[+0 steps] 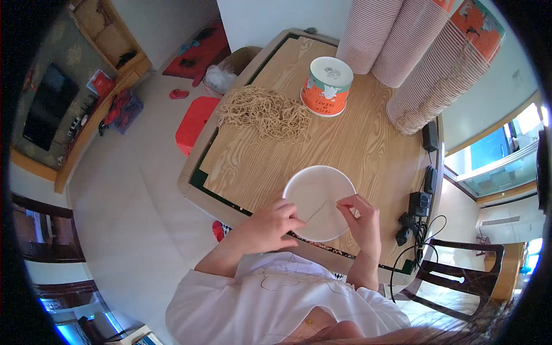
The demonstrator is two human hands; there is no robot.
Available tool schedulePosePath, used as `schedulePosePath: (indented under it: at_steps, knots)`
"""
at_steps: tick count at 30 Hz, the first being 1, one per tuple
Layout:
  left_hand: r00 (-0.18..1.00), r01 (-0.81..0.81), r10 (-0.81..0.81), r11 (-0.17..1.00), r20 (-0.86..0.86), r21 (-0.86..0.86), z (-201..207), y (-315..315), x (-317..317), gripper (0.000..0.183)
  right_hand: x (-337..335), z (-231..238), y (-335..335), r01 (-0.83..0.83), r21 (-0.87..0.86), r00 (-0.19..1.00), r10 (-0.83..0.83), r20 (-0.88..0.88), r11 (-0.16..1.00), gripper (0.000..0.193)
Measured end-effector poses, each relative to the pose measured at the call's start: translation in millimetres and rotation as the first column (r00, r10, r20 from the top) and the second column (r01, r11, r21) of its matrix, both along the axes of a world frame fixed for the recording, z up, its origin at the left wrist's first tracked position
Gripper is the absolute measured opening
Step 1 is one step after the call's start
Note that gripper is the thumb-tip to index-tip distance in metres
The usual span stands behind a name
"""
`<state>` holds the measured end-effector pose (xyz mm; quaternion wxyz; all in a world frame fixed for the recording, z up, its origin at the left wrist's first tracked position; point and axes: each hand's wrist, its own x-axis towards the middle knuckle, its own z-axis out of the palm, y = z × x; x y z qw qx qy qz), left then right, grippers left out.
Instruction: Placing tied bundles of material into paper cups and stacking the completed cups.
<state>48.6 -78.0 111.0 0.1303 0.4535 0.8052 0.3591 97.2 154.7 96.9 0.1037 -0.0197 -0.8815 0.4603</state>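
A white paper bucket (319, 183) stands at the table's near side, its round mouth facing up. Over that mouth runs a thin tan cord (316, 211), slanting up from the fingertips of my left hand (272, 223). That hand is closed at the bucket's left rim, its fingers curled around the cord's lower end. My right hand (362, 221) is at the right rim, thumb and fingertips pinched together; what they hold is too small to make out. Beyond the bucket lies a tangled heap of tan cords (264, 115).
An orange and green printed bucket (325, 95) stands upside down past the heap. Tall stacks of nested buckets (431, 80) rise at the table's far right. Black adapters and cables (420, 204) line the right edge. A red stool (192, 123) is left of the table, a dark chair (466, 276) at right.
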Motion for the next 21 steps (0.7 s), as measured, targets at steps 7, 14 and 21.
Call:
schedulePosePath:
  at_steps: [7,14,21]
  knots:
    - [0.999,-0.013,0.008,0.992,-0.039,-0.127,-11.9,2.4,1.4,0.021,1.8,5.1,-5.1,-0.016,0.011,0.999,0.017,-0.052,1.0,0.007]
    - [0.983,-0.12,0.108,0.99,0.145,0.072,-13.5,-9.3,2.4,0.011,0.5,4.0,-1.8,-0.033,-0.015,0.999,0.032,-0.036,0.999,0.009]
    - [0.952,-0.18,0.168,0.983,0.255,0.025,-38.4,-25.4,5.6,0.012,0.2,7.1,-2.6,-0.024,-0.039,1.0,0.024,-0.001,0.999,0.01]
